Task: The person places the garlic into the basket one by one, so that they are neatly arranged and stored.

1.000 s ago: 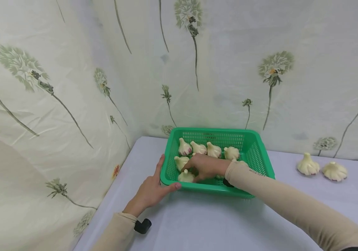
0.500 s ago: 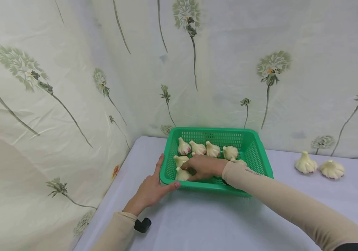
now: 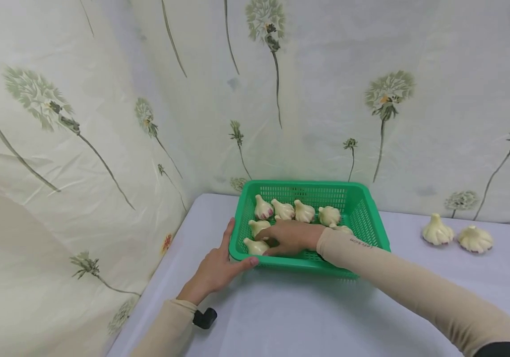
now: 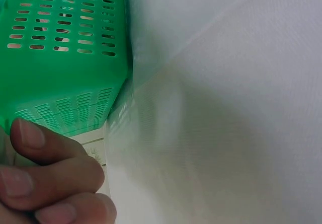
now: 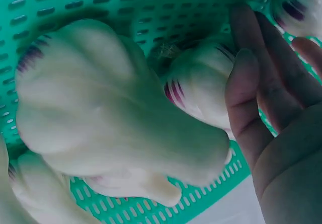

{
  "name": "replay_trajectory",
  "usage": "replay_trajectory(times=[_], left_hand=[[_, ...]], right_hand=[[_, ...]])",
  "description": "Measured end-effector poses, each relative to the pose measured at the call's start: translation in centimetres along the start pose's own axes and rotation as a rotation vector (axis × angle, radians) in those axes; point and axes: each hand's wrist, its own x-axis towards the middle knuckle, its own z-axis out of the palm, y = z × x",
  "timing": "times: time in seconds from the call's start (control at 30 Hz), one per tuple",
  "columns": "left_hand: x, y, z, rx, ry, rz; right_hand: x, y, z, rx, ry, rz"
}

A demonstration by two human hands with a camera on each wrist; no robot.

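A green basket holds several garlic bulbs, smooth and cream with purple streaks. My left hand grips its near left corner, thumb along the front rim and fingers at the left side. In the left wrist view, curled fingers show below the basket's outer wall. My right hand reaches inside and pinches the garlic bulb in the near left corner, which lies with its stem to the left. Another garlic bulb sits just behind it. The right wrist view shows a large garlic bulb close to the camera.
Two more garlic bulbs, one with a tall stem and one flatter, rest on the table to the right. A white cloth covers the table. Flower-printed curtains hang behind and at the left.
The near left garlic bulb has turned from stem-up to lying with its stem leftward, moving slightly left under my right hand. My left hand stays at the basket corner.
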Motion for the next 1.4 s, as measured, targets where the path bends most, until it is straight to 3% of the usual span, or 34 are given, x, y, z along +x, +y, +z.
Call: replay_trajectory(times=[0.17, 0.37, 0.57, 0.77, 1.07, 1.4], left_hand=[[0.1, 0.1, 0.1, 0.010, -0.010, -0.003], [0.0, 0.1, 0.1, 0.004, -0.013, -0.014], [0.1, 0.2, 0.3, 0.000, -0.009, -0.011], [0.1, 0.1, 0.3, 0.007, 0.004, -0.002], [-0.1, 0.2, -0.2, 0.043, 0.013, -0.011], [-0.4, 0.6, -0.2, 0.056, 0.007, -0.010]], right_hand=[[-1.3, 0.3, -1.0, 0.061, 0.022, 0.006], [-4.0, 0.5, -3.7, 0.107, 0.063, 0.026], [-7.6, 1.9, -6.6, 0.020, 0.147, 0.073], [-12.0, 4.6, -8.0, -0.115, 0.234, 0.194], [-19.4, 10.2, -8.5, -0.242, 0.310, 0.406], [-27.3, 15.7, -6.2, -0.232, 0.255, 0.561]])
